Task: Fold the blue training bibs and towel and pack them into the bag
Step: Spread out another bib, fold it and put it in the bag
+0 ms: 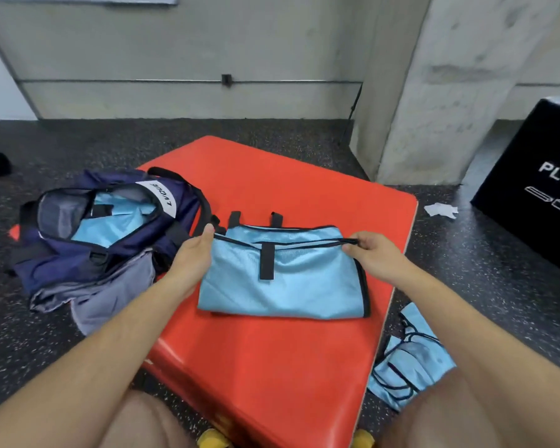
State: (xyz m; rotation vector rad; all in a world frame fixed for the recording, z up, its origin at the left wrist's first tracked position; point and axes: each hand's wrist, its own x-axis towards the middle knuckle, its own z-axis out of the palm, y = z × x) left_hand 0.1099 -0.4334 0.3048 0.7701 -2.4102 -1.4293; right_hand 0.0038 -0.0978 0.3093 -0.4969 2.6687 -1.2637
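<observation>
On a red mat (272, 367) over speckled floor (78, 147), both hands (193, 253) (374, 253) pinch a blue bib (285, 286).

Single head-worn camera, facing forward and down, close above red mat (272, 350)

We see soft, even indoor light with only faint shadows. The blue bib (282, 279) carries a mild sheen. Wide-angle bending tilts the pillar (450, 92) at 1 o'clock; detail looks slightly smeared throughout.

Speckled floor (78, 350) (dark), concrete pillar (434, 92)
</observation>
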